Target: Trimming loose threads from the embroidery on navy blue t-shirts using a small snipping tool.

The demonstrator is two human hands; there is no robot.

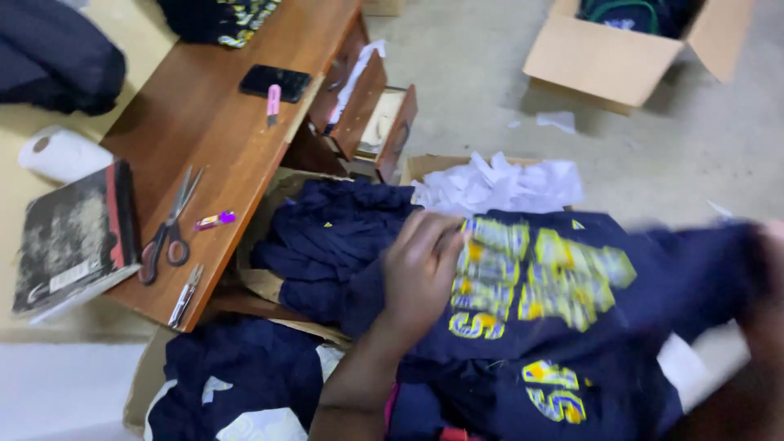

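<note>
Your left hand [420, 265] lies flat on a navy shirt [539, 302] with yellow printed lettering, the grip wide, fingers spread and pressing on the cloth just beside the print rather than closing round anything. The shirt lies on top of a heap of like navy garments [327, 237] right below you, over the flaps of a flattened cardboard box [269, 286]. Your right hand [763, 327] is at the right edge of the view, badly blurred, at the far end of the same shirt where the cloth bunches up; I cannot tell whether its grip is closed on the fabric or only touching it. Behind the shirt sits a pile of crumpled white paper [498, 184]. To your left stands a wooden worktop [204, 106] with a pair of scissors [167, 229], a small purple item (too small to tell what) [215, 220], a pink marker [273, 104] and a dark phone [275, 82] on it, well apart from your hands. A black-covered book [73, 237] juts past its near left end, beside a white paper roll [61, 153]. Two drawers [371, 114] of the worktop hang open. On the floor at the far right stands an open cardboard carton [604, 57] with dark items inside.
</note>
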